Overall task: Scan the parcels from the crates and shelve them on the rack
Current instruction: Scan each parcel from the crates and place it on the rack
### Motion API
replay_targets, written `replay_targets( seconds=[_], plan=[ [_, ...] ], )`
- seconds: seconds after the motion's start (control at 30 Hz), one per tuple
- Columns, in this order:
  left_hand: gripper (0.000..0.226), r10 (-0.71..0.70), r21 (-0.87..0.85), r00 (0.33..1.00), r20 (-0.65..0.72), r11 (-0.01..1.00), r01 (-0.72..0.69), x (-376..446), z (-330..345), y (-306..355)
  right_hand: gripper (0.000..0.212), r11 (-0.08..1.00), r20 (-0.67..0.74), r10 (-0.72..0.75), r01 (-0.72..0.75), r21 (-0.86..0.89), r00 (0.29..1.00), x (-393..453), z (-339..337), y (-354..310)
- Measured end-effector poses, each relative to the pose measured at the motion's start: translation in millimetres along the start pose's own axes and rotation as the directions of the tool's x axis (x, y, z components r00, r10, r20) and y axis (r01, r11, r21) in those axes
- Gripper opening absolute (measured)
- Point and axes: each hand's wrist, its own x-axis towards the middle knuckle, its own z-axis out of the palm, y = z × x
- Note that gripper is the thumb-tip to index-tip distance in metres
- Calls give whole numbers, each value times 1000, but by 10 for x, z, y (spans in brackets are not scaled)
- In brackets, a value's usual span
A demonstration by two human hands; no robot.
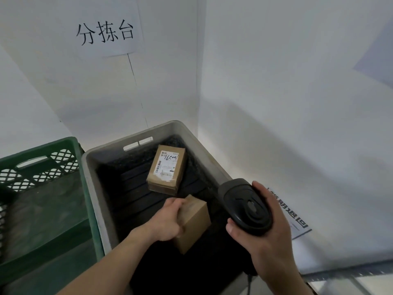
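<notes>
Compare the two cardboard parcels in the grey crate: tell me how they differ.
The far parcel lies untouched on the crate floor; the near parcel is gripped by the left hand.
The far parcel shows a white shipping label with handwritten digits; the near parcel shows only plain cardboard faces.
The far parcel looks flatter and oblong; the near parcel looks more cube-like and sits tilted.
Both are brown cardboard boxes inside the same crate.

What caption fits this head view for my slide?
Left hand grips a small box in the grey crate; right hand holds the scanner beside it.
</notes>
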Motion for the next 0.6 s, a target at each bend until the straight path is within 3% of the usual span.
replay_targets(
  seconds=[0.1,0.2,0.3,0.47,0.6],
  plan=[
    [81,38,4,996,81,999,-38,53,101,21,92,1000,-18,8,-8,-6,1000,-55,-100,15],
    [71,-3,36,997,-77,999,6,106,137,-20,91,999,-29,29,-29,-12,999,-91,-186,43],
    [76,-2,135,979,-205,990,30,95,159,-36,93,998,-25,37,-38,-40,999,-115,-252,43],
    [103,29,389,998,-58,921,-4,59,372,133,92,997,-50,49,-51,-52,998,-153,-300,39],
    [90,11,386,985,-173,921,58,167,414,120,92,997,-71,47,-51,-59,996,-183,-352,26]
  ],
)
